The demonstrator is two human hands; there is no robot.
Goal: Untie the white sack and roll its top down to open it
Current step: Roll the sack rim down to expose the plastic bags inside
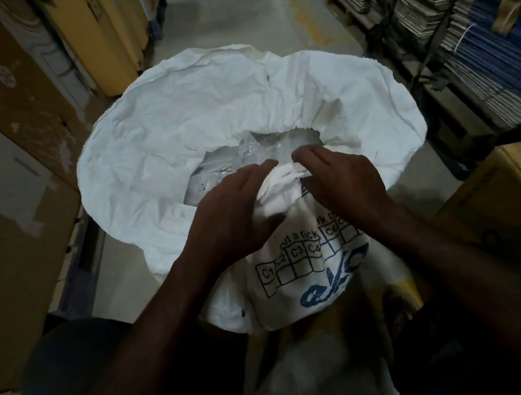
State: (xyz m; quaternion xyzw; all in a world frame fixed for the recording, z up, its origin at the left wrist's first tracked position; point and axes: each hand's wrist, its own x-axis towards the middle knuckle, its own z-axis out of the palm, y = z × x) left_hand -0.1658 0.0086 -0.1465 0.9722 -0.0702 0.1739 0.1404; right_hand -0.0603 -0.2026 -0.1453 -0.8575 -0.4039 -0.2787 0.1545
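Both forearms reached forward from the bottom of the view to the near rim of the sack (177,115), which stood on the floor (231,20) of an aisle, between cardboard boxes (4,97) on the left and stacks of flat cartons (461,25) on the right. No tie was visible at the mouth; it was wide open, and the far and side parts of the top were already turned outward into a broad white collar. Inside, clear plastic packets (247,153) could be seen. The left hand (235,213) lay on the near edge with its fingers (259,168) bent over a bunched fold of cloth, and the right hand (342,180) met it from the other side, its fingers (309,155) curled down on the same bunch. Both hands seemed to grip this fold, though the fingertips were partly hidden in the cloth and the picture was a little blurred there. Below the hands, the near wall of the sack showed blue print and a row of small boxes, and it was not rolled yet. So I judge that the untying was finished and the rolling was in its last part, at the near side. The next move would call for turning this bunched edge outward and down toward the person, and then spreading it sideways so that it joins the collar evenly, without pulling the sack over.
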